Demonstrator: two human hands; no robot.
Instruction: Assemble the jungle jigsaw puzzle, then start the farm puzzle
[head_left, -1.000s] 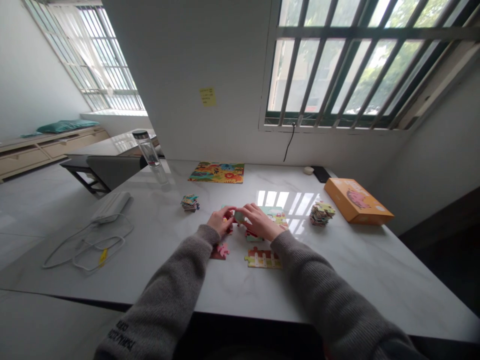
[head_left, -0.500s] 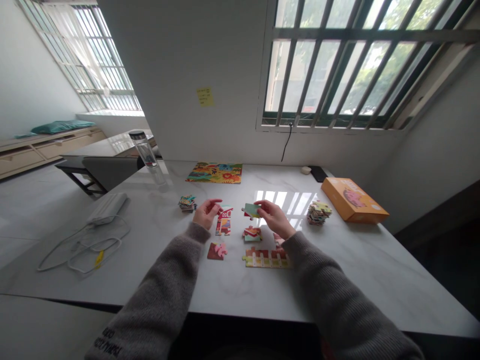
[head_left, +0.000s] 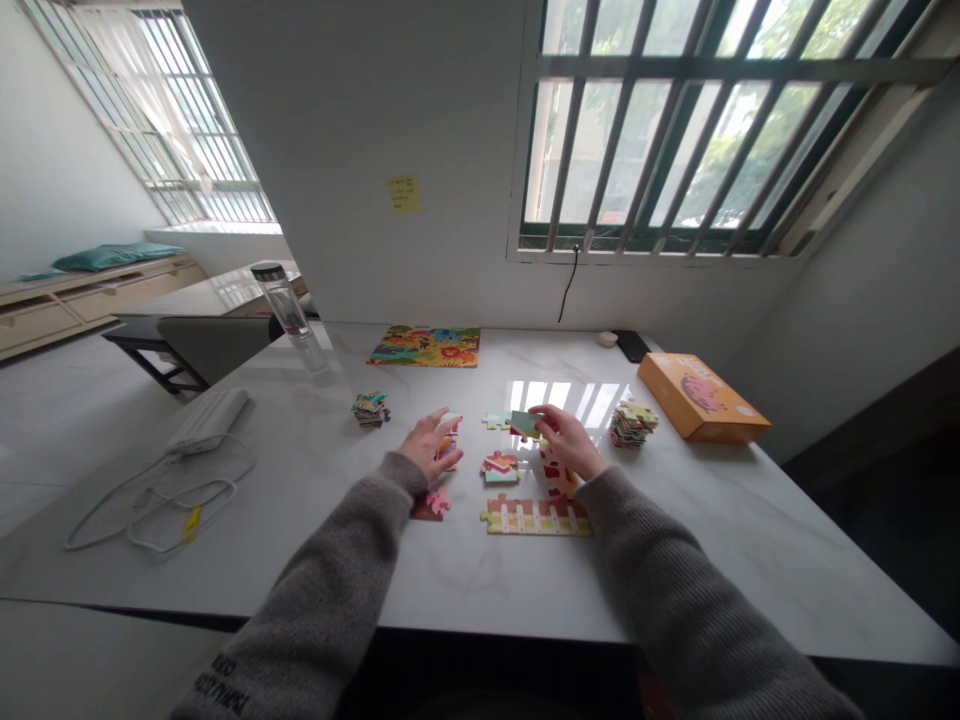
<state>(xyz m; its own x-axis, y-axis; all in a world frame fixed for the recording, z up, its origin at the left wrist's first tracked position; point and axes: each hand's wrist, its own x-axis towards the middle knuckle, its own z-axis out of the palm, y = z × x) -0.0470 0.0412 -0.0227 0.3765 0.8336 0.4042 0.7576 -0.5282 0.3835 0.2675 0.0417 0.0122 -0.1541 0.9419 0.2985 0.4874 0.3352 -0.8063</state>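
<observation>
My right hand (head_left: 568,442) pinches a pale green jigsaw puzzle piece (head_left: 524,424) between thumb and fingers, held over the table. A light green puzzle piece (head_left: 496,421) lies just left of it. My left hand (head_left: 431,445), fingers spread, rests over the joined red barn pieces (head_left: 448,458) and partly covers them. Below that hand is a brown and pink piece (head_left: 431,503). Between the hands sits a small heap of puzzle pieces (head_left: 500,468). A joined fence strip (head_left: 536,517) lies in front, and red-patterned pieces (head_left: 553,473) are partly hidden by my right hand.
Stacks of puzzle pieces stand at left (head_left: 370,408) and right (head_left: 633,424). A colourful animal picture (head_left: 425,346) lies at the back. An orange box (head_left: 701,398) is far right, a glass bottle (head_left: 283,302) back left, and a white power strip with cable (head_left: 208,420) left.
My left hand has spread its fingers and come down over the barn pieces. My right hand has shifted slightly right with its puzzle piece, revealing the light green piece beside it.
</observation>
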